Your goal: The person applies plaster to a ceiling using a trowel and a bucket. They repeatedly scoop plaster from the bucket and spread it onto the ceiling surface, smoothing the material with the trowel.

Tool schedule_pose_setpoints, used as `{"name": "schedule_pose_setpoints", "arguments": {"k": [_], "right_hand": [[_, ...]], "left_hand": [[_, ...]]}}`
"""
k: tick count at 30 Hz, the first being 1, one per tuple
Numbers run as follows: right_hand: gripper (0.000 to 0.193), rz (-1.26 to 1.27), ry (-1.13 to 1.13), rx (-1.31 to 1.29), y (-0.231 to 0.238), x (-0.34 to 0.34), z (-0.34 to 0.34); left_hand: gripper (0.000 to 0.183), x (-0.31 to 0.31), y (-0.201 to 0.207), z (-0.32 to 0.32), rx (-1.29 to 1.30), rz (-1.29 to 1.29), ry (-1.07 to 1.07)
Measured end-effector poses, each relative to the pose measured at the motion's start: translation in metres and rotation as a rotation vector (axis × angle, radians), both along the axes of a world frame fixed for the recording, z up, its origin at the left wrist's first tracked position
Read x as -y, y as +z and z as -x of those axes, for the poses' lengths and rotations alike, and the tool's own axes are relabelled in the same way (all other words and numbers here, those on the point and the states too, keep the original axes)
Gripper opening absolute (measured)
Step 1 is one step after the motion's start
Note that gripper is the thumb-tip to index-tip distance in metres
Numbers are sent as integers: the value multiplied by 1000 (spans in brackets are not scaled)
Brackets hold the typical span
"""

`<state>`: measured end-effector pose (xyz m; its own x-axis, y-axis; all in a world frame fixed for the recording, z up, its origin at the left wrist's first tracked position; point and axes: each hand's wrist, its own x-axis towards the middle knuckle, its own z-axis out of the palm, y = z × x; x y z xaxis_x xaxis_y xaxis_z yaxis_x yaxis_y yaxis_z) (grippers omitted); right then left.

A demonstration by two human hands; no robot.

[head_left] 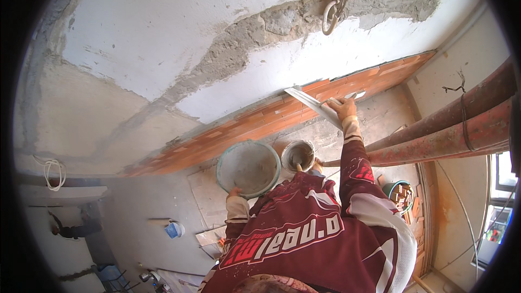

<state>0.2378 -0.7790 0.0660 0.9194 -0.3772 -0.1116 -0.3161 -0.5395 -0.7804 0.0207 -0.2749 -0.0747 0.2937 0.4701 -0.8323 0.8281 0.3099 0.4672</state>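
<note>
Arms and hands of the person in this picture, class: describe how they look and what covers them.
The left hand and right hand are bare. The left sleeve is maroon with a cream lower end; the right sleeve is maroon with a red marking, pale specks and a white panel higher up.

We log maroon L/S jersey (331,258), big red & white lettering (293,239) across it. R sleeve (353,154): red print (362,173), pale spatter. White panel (400,244) on R side. We see L cuff (236,208) & R cuff (352,130) cream w/ dk stripe. L hand (235,191), R hand (343,108) bare.
</note>
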Motion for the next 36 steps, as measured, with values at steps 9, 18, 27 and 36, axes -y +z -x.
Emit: {"name": "schedule_pose_setpoints", "arguments": {"k": [9,18,27,36], "right_hand": [[50,55,-67,-80,53,-1,6],[43,209,712,-1,69,-94,43],[39,423,802,42,22,-166,38],[37,335,833,221,34,-165,43]], "left_hand": [[27,0,5,-8,-69,20,-71],[34,53,68,-39,305,-369,-99],[30,83,129,-70,690,-489,-345],[28,92,145,-80,629,-495,-398]]}}
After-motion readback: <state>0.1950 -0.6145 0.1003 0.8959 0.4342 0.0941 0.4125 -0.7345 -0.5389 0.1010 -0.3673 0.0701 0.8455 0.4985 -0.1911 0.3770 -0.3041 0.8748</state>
